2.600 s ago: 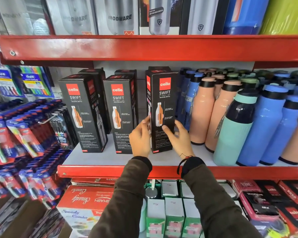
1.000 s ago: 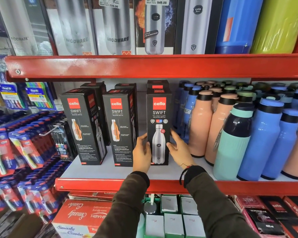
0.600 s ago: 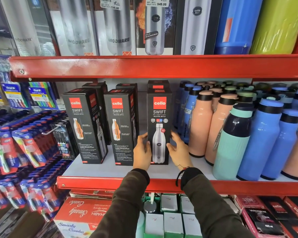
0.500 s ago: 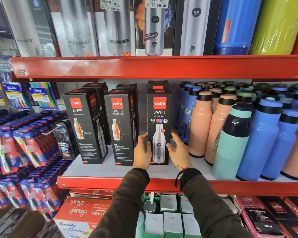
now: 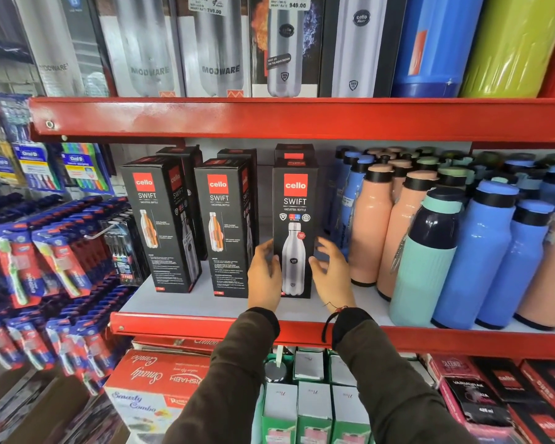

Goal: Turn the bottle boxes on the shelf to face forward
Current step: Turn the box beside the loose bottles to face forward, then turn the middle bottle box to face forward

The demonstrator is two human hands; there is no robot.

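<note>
Three black Cello Swift bottle boxes stand in a row at the front of the white shelf [image 5: 186, 302]. The right box [image 5: 294, 200] shows its front face with a silver bottle picture, squarely forward. My left hand [image 5: 265, 277] presses its lower left edge and my right hand [image 5: 334, 277] its lower right edge, fingers slightly spread. The middle box [image 5: 226, 229] and the left box [image 5: 159, 225] stand turned at an angle, showing a face with an orange bottle drawing. More black boxes stand behind each of them.
Peach, blue and mint bottles [image 5: 430, 251] crowd the shelf just right of my right hand. A red shelf lip [image 5: 173, 325] runs below and a red upper shelf [image 5: 269, 118] above. Toothbrush packs [image 5: 45, 251] hang at the left. Boxes fill the lower shelf.
The right box has been rotated from its side face to its front face and set slightly back. Over the last half second both hands stay on it, nearly still.
</note>
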